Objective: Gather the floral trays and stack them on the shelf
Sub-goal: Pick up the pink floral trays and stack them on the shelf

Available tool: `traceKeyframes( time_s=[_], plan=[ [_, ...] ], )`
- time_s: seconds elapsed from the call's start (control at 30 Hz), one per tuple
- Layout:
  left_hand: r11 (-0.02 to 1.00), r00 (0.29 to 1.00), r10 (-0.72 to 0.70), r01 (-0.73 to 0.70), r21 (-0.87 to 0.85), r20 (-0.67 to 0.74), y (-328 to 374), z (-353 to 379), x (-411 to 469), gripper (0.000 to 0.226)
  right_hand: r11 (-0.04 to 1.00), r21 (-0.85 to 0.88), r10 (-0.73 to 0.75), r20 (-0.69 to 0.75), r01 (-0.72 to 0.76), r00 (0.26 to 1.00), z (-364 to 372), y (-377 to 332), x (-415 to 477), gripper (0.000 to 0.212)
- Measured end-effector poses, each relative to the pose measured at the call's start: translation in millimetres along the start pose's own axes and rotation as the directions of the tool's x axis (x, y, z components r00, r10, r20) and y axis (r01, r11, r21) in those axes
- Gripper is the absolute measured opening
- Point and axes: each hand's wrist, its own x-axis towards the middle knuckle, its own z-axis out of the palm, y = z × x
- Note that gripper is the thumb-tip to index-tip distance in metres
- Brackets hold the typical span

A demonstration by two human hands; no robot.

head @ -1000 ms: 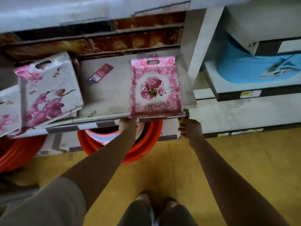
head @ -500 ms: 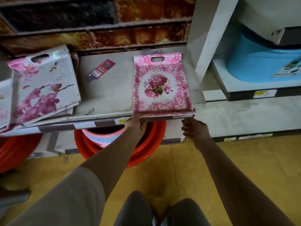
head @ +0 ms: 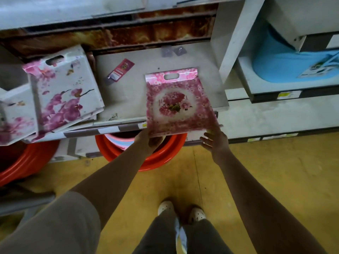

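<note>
A pink floral tray with a rose bouquet in its middle is tilted up over the front right of the grey shelf. My left hand grips its near left corner from below. At the tray's near right corner my right hand has its fingers spread and touches the edge. A stack of white trays with purple orchids lies on the shelf's left, hanging over the front edge. One more orchid tray sits at the far left.
A small red packaged item lies on the shelf behind the trays. Red basins stand under the shelf on the yellow floor. A white upright bounds the shelf on the right, with a blue tub beyond it.
The pink tray has been lifted at its near edge and pulled toward me, off the shelf's surface. My right hand has opened and come up to the tray's right corner.
</note>
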Motion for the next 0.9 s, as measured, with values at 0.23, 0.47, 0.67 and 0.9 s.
traceKeyframes(
  time_s=[0.23,0.47,0.67,0.9],
  plan=[
    [0.980,0.990,0.078,-0.054,0.194,-0.121,14.8,-28.3,-30.4,0.012,1.000,-0.029,-0.002,0.004,0.002,1.000,1.7,-8.3,-36.9,0.029],
    [0.982,0.976,0.148,-0.126,0.139,-0.161,12.4,-52.6,-68.1,0.007,0.987,-0.164,0.008,0.089,0.007,0.996,-9.0,-10.0,-61.7,0.014],
    [0.971,0.950,0.239,-0.235,0.048,-0.199,-12.4,-59.6,-112.9,0.012,0.912,-0.397,-0.026,0.191,0.102,0.981,-17.6,-23.2,-72.7,0.017],
    [0.941,0.896,0.325,-0.340,0.006,-0.304,-29.0,-80.0,-173.5,0.014,0.704,-0.649,-0.145,0.267,0.289,0.953,-5.3,-22.1,-99.8,0.028]
  ],
)
